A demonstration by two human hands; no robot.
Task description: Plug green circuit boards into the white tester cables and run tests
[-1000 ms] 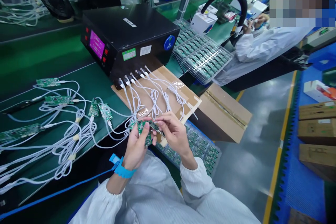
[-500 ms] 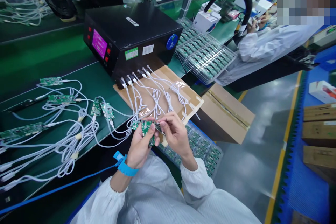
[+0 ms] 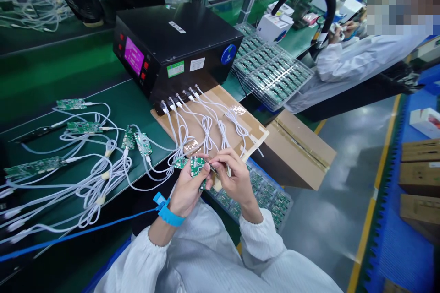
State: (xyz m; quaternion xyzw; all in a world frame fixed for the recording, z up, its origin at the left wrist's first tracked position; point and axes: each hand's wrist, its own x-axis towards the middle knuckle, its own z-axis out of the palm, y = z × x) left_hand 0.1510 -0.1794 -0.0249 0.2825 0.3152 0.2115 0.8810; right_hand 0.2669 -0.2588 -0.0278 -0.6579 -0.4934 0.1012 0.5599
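Observation:
My left hand [image 3: 188,188], with a blue strap round its wrist, is closed on green circuit boards [image 3: 197,166], the thumb pressing on top. Close against it, the fingertips of my right hand [image 3: 233,176] pinch a thin dark piece, apparently another circuit board seen edge-on. Fingers cover much of it. Just behind the hands, white cables [image 3: 207,132] run in tied loops from a black box [image 3: 178,36] with a lit pink screen over a sheet of cardboard [image 3: 237,123]. Below and right of my right hand lies a clear tray [image 3: 271,197] filled with boards.
On the bench at left, several circuit boards [image 3: 84,127] are plugged to tangled white cables [image 3: 103,176]. Stacked trays of boards [image 3: 275,73] stand beyond the black box. A cardboard carton [image 3: 299,146] is at right, near a co-worker's sleeve [image 3: 347,64]. A blue cord [image 3: 103,229] leads to my wrist strap.
The whole view has shifted slightly to the right. Both hands keep their hold, and the dark piece in the right fingers is turned a little.

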